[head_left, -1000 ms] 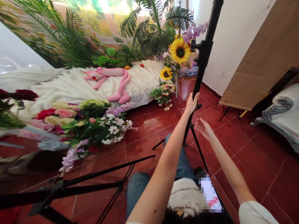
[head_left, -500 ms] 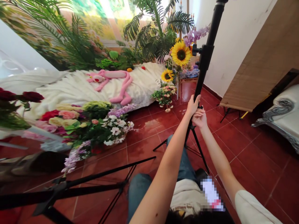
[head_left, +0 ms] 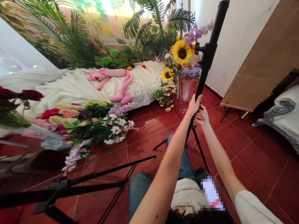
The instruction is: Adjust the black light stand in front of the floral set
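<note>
A black light stand (head_left: 206,67) leans to the right in front of me, its tripod legs on the floor. My left hand (head_left: 194,105) is closed round its pole, thumb up along the front. Just below and to the right, my right hand (head_left: 201,115) has its fingers curled at a small locking knob on the stand, mostly hidden by the fingers. Above my hands, another black knob (head_left: 198,48) sticks out from the upper collar of the pole.
A second black tripod (head_left: 93,183) lies across the lower left. Artificial flowers (head_left: 114,127) stand beside a white draped cloth (head_left: 147,81) bearing a pink plush toy (head_left: 126,84). Sunflowers (head_left: 181,52) are behind the pole. At right are a brown panel (head_left: 252,71) and a silver-trimmed sofa (head_left: 287,109).
My right hand has shifted slightly upward and its fingers have turned at the knob. The upper pole has tilted a little further right. My left hand keeps its grip.
</note>
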### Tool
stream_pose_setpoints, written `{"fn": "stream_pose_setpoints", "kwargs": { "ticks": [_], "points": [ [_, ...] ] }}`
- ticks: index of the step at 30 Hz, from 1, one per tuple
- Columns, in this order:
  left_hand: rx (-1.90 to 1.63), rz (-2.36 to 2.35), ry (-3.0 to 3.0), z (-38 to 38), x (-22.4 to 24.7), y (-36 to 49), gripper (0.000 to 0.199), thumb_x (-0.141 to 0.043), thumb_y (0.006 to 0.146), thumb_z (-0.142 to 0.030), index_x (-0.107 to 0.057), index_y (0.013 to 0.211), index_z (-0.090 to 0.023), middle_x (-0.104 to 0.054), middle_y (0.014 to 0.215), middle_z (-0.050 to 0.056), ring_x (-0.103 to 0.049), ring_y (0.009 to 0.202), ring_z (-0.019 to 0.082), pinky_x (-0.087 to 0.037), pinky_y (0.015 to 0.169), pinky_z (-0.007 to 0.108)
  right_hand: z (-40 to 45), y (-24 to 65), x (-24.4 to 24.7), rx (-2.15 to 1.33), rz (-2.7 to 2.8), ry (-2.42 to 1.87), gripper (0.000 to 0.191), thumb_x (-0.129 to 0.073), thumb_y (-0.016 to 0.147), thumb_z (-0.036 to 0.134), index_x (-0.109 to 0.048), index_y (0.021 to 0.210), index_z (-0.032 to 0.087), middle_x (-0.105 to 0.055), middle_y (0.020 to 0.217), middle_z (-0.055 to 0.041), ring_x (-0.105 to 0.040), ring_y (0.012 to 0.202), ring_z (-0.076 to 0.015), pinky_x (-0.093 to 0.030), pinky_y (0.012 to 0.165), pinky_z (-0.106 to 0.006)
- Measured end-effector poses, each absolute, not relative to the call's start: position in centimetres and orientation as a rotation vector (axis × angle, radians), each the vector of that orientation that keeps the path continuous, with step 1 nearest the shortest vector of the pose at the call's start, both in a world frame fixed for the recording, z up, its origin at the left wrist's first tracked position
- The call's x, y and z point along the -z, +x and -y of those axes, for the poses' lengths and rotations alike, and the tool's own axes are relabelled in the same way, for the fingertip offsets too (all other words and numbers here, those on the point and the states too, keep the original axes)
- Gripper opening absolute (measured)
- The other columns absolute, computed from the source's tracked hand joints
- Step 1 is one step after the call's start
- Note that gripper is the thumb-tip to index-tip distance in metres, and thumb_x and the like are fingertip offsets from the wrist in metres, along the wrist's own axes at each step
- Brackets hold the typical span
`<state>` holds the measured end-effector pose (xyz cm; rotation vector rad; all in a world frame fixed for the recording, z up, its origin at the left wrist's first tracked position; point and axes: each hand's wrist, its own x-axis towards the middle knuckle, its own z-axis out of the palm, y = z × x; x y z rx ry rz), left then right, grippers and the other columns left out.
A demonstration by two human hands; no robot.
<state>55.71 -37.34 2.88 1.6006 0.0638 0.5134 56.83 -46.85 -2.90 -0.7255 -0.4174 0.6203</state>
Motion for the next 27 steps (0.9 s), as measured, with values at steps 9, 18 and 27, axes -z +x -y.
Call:
{"fn": "stream_pose_setpoints", "kwargs": {
  "ticks": [9, 18, 27],
  "points": [
    [-0.460, -0.045, 1.593, 37.1, -3.0, 55.6, 0.020, -0.052, 0.098, -0.039, -0.051, 0.092, -0.020, -0.057, 0.074, -0.005, -0.054, 0.063, 0.007, -0.045, 0.068, 0.020, 51.5, 57.3, -1.4, 0.371, 0.851, -2.421, 0.023, -0.060, 0.083, 0.038, -0.059, 0.068, 0.020, -0.067, 0.071, -0.0062, -0.060, 0.066, -0.0182, -0.031, 0.056, -0.027],
    [-0.470, -0.037, 1.612, 37.0, -2.9, 55.6, 0.020, -0.053, 0.097, -0.040, -0.054, 0.093, -0.020, -0.058, 0.074, -0.004, -0.054, 0.062, 0.007, -0.043, 0.064, 0.019, 50.0, 58.8, -11.9, 0.749, 0.797, -1.861, 0.026, -0.065, 0.090, 0.042, -0.058, 0.105, 0.023, -0.067, 0.106, -0.0083, -0.065, 0.097, -0.0216, -0.054, 0.072, -0.033],
    [-0.479, -0.047, 1.591, 37.2, -2.5, 56.0, 0.026, -0.052, 0.097, -0.045, -0.053, 0.093, -0.020, -0.058, 0.075, -0.003, -0.055, 0.064, 0.006, -0.045, 0.064, 0.019, 40.9, 63.4, -22.5, 0.172, 0.798, -1.543, 0.034, -0.072, 0.086, 0.044, -0.054, 0.075, 0.017, -0.054, 0.056, 0.0055, -0.066, 0.059, -0.0131, -0.053, 0.054, -0.023]
  ]
}}
